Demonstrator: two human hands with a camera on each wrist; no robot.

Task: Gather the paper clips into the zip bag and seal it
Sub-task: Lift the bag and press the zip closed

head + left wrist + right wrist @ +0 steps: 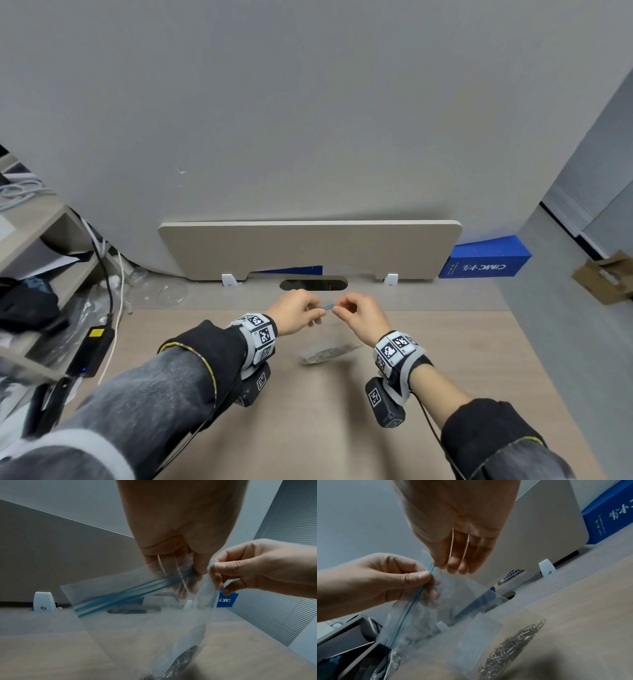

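A clear zip bag [137, 622] with a blue zip strip [133, 592] hangs above the wooden desk [308, 411]. Both hands hold its top edge. My left hand [308, 310] pinches the strip between thumb and fingers, and my right hand [344, 310] pinches it a short way to the right. A short piece of blue strip [328, 306] shows between them. Several silver paper clips [513, 646] lie heaped in the bag's bottom [329, 354], which rests on the desk. Whether the strip is pressed closed along its length I cannot tell.
A beige divider panel [308, 246] stands at the desk's back, with a cable slot [313, 285] in front of it. A blue box [486, 260] sits at the back right. A black power adapter [92, 346], cables and a cluttered shelf are on the left.
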